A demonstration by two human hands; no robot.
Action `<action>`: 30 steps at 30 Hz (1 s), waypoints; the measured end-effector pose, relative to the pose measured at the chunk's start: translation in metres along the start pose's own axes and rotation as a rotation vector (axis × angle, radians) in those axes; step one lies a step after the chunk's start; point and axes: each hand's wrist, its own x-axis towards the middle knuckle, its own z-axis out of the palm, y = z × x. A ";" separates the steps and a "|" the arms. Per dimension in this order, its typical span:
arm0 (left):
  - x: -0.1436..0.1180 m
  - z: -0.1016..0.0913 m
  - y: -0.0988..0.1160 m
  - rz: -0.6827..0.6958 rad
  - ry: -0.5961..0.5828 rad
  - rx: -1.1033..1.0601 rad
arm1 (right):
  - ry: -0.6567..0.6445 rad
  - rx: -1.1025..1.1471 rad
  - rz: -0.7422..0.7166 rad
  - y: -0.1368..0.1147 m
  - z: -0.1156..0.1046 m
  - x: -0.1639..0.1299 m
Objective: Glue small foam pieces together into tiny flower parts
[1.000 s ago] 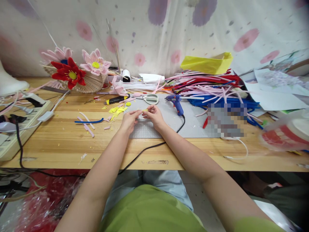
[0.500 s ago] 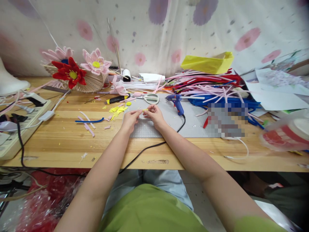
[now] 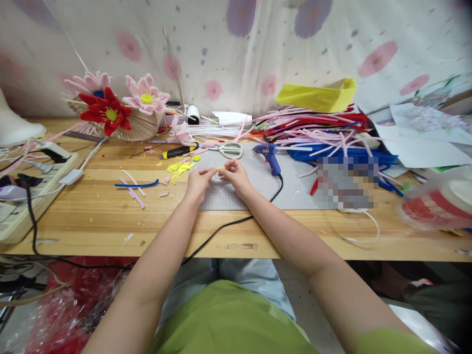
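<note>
Both hands meet over the grey cutting mat (image 3: pixel 302 191), fingertips close together. A small yellow strip (image 3: pixel 221 168) is pinched between them, mostly covered by the fingers, so its full shape is hidden. My left hand (image 3: pixel 199 184) is closed on its left end, and my right hand (image 3: pixel 236 177) is closed on its right end. Scissors (image 3: pixel 230 150) with pale handles lie just beyond the fingers. To the right rests a blue glue gun (image 3: pixel 270 156) with a clear stick in it. Yellow scraps (image 3: pixel 180 169) and a round yellow disc (image 3: pixel 196 158) sit left of the mat.
A yellow-and-black cutter (image 3: pixel 180 151) lies behind the scraps. Pipe cleaners (image 3: pixel 320 132) are heaped at the back right. Fuzzy flowers (image 3: pixel 110 114) stand back left, near a power strip (image 3: pixel 40 196). The glue gun's black cord (image 3: pixel 221 227) crosses the table's front. A plastic cup (image 3: pixel 438 201) is far right.
The fingertips have shifted very slightly around the yellow strip. Both hands stay in the same place, and nothing else has visibly moved.
</note>
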 end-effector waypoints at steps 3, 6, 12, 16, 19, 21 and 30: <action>-0.001 0.000 0.002 -0.054 -0.035 -0.092 | 0.000 -0.005 -0.011 0.000 0.000 0.000; -0.003 0.001 0.005 -0.088 -0.054 -0.155 | 0.000 0.002 -0.012 0.000 0.000 -0.001; -0.006 0.001 0.009 -0.127 -0.106 -0.231 | -0.019 0.009 -0.037 -0.002 0.001 -0.002; -0.005 0.001 0.010 -0.149 -0.097 -0.268 | -0.029 0.010 -0.041 -0.003 0.001 -0.002; -0.004 0.001 0.010 -0.142 -0.107 -0.325 | -0.044 0.003 -0.044 -0.002 0.002 -0.003; -0.003 0.001 0.010 -0.135 -0.117 -0.354 | -0.058 -0.001 -0.053 -0.002 0.003 -0.003; -0.004 0.002 0.009 -0.158 -0.136 -0.345 | -0.010 0.031 -0.072 -0.001 0.003 0.000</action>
